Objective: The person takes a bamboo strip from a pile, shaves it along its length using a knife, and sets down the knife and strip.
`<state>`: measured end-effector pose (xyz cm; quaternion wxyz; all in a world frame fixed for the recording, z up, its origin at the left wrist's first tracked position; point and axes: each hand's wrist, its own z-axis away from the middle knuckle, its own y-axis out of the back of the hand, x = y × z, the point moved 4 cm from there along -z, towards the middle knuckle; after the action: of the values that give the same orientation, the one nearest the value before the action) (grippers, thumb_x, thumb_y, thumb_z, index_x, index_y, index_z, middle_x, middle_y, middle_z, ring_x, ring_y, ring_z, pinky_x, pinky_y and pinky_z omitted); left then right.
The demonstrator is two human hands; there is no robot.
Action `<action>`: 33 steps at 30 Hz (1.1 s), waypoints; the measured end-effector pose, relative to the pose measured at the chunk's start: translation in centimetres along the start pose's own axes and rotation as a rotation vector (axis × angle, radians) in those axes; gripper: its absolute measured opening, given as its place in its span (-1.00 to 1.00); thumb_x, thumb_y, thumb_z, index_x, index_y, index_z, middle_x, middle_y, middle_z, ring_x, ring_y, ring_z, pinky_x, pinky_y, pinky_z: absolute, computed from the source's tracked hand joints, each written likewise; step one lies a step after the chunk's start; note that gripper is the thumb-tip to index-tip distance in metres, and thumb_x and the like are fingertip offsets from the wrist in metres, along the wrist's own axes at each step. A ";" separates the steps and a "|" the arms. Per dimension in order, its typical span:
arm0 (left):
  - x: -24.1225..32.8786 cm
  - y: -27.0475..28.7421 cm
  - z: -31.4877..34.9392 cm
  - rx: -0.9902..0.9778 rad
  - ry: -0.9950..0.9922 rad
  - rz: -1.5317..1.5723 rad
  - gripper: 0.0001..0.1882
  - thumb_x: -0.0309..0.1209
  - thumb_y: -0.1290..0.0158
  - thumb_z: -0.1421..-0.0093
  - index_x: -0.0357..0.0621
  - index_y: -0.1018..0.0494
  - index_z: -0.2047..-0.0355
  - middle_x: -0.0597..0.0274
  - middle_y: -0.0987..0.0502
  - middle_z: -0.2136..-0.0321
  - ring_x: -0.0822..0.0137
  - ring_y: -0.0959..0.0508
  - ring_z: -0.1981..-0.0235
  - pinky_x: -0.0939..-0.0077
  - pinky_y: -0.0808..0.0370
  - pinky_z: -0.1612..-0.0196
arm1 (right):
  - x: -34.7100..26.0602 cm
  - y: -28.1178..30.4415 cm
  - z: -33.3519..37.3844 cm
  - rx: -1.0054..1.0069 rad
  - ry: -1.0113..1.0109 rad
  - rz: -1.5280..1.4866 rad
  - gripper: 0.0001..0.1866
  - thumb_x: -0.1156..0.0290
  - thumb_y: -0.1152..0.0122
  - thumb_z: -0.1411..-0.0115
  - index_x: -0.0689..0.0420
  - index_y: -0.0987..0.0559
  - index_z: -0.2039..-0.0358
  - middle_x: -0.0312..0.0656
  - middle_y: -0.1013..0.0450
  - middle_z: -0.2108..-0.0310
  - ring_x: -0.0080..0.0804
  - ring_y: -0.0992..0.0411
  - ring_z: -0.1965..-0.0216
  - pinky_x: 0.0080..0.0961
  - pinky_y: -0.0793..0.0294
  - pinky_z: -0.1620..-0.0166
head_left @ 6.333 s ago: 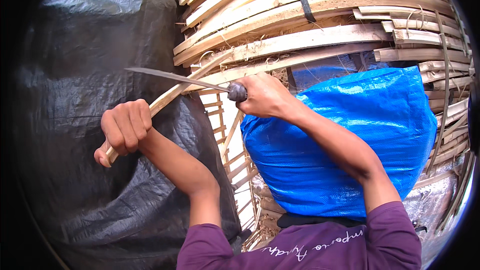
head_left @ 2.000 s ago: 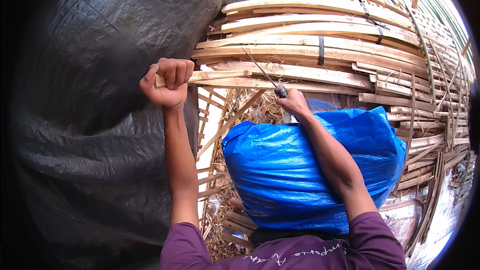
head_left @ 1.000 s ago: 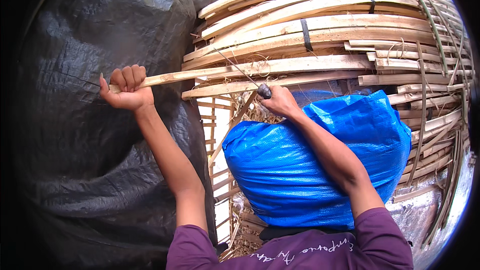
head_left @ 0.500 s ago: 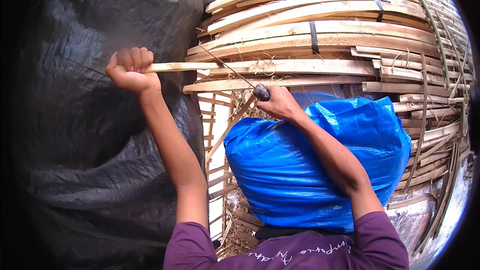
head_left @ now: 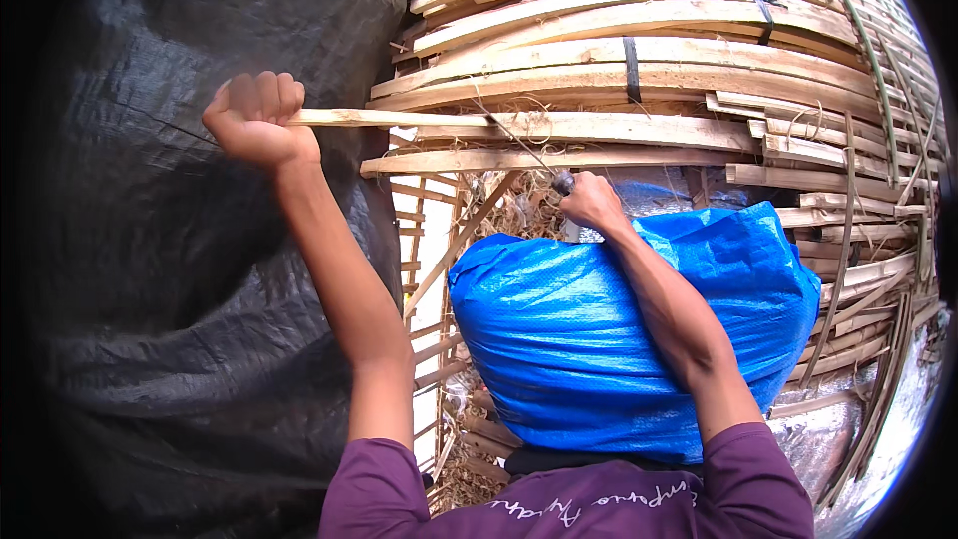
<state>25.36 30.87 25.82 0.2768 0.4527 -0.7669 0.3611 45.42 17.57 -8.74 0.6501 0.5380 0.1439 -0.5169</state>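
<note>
Strip (head_left: 399, 119) spans sideways from left hand (head_left: 261, 122), fisted around one end, probably to leave its length exposed; right hand (head_left: 594, 202) grips knife (head_left: 563, 183) crossing far tip, contact unclear.

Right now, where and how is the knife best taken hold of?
Probably take the knife by its dark, rounded handle, coming from the picture's lower right, where the right grip holds it. The thin blade slants up and left, away from that side, with its far part by the end of the wooden strip, so stay behind it.
</note>
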 end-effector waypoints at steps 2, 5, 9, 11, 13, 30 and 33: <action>-0.2 0.0 -0.2 0.002 0.001 -0.013 -0.64 -0.33 0.25 -0.04 0.10 0.12 0.80 0.46 0.17 0.82 0.53 0.21 0.76 0.51 0.22 0.63 | -1.3 1.1 0.3 -0.049 0.069 -0.008 -0.65 0.34 -0.16 0.01 0.28 -0.62 0.24 0.30 -0.52 0.29 0.18 -0.52 0.18 -0.05 -0.48 0.07; -0.2 0.2 -0.1 -0.018 0.002 0.007 -0.64 -0.32 0.26 -0.06 0.11 0.13 0.80 0.46 0.16 0.82 0.52 0.21 0.76 0.50 0.22 0.63 | -5.2 0.7 1.4 -0.002 0.324 -0.137 -0.78 0.41 -0.11 0.06 0.25 -0.58 0.41 0.19 -0.51 0.50 0.11 -0.53 0.41 -0.10 -0.46 0.25; -0.1 0.2 0.3 0.027 -0.016 -0.010 -0.63 -0.28 0.27 -0.08 0.10 0.12 0.80 0.44 0.16 0.82 0.51 0.20 0.76 0.49 0.20 0.63 | -5.7 -0.5 1.4 -0.001 0.360 -0.228 -0.76 0.40 -0.12 0.06 0.27 -0.59 0.40 0.20 -0.52 0.47 0.13 -0.53 0.38 -0.10 -0.48 0.21; 0.2 0.3 0.3 0.029 -0.018 -0.015 -0.62 -0.26 0.27 -0.08 0.10 0.11 0.80 0.44 0.16 0.82 0.51 0.20 0.76 0.49 0.19 0.62 | -3.0 -1.8 0.3 0.023 0.219 -0.169 -0.75 0.39 -0.13 0.06 0.28 -0.60 0.39 0.23 -0.53 0.43 0.15 -0.54 0.34 -0.10 -0.49 0.17; 0.1 0.7 0.2 0.030 -0.018 0.008 -0.62 -0.25 0.26 -0.09 0.09 0.10 0.80 0.44 0.15 0.82 0.51 0.19 0.76 0.50 0.18 0.63 | 0.1 -2.4 -0.7 0.056 0.077 -0.109 -0.73 0.39 -0.14 0.07 0.29 -0.61 0.37 0.26 -0.53 0.40 0.16 -0.54 0.30 -0.10 -0.50 0.14; 0.3 0.4 1.0 0.088 -0.051 -0.049 -0.60 -0.22 0.26 -0.12 0.09 0.09 0.80 0.42 0.11 0.82 0.49 0.17 0.76 0.51 0.15 0.64 | -3.5 -1.2 1.2 -0.012 0.333 -0.208 -0.71 0.36 -0.19 0.08 0.25 -0.61 0.34 0.20 -0.54 0.39 0.06 -0.55 0.30 -0.16 -0.50 0.15; 0.0 0.6 0.9 0.106 -0.056 -0.049 -0.61 -0.22 0.27 -0.12 0.08 0.09 0.79 0.42 0.11 0.83 0.49 0.16 0.77 0.51 0.14 0.65 | 1.1 -2.1 -0.3 0.014 0.018 -0.162 -0.64 0.32 -0.22 0.09 0.33 -0.61 0.33 0.28 -0.52 0.36 0.12 -0.54 0.23 -0.13 -0.49 0.08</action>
<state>24.75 30.32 25.13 0.2395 0.4952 -0.7429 0.3816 44.23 17.53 -10.84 0.6012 0.5336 0.1892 -0.5640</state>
